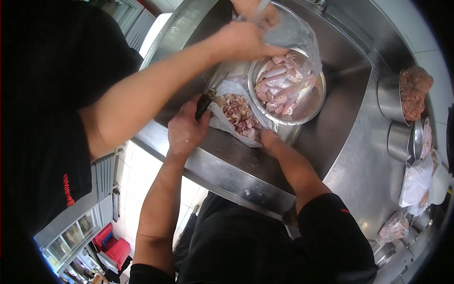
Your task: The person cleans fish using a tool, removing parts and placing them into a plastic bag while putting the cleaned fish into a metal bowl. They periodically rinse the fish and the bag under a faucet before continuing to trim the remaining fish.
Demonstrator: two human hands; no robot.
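Observation:
My left hand (187, 127) is closed around the black handle of a pair of scissors (205, 105), blades pointing away over the sink. Below them a white plastic bag (218, 122) lies spread in the sink, filled with reddish fish guts and scraps (239, 113). At the bag's near right corner, my right hand (269, 139) grips its edge, fingers partly hidden. Just beyond stands a metal bowl (308, 116) of small pinkish whole fish (283, 85). Another person's hand (243, 41) reaches in from the left, holding a clear plastic bag (295, 35) over the bowl.
The steel sink (347, 94) surrounds the bowl and bag, its front rim (227, 175) near my body. Along the right counter stand a metal pot (391, 99) heaped with reddish-brown food, a second pot (398, 142) and several plastic bags (416, 182). A person in black (56, 94) stands close at left.

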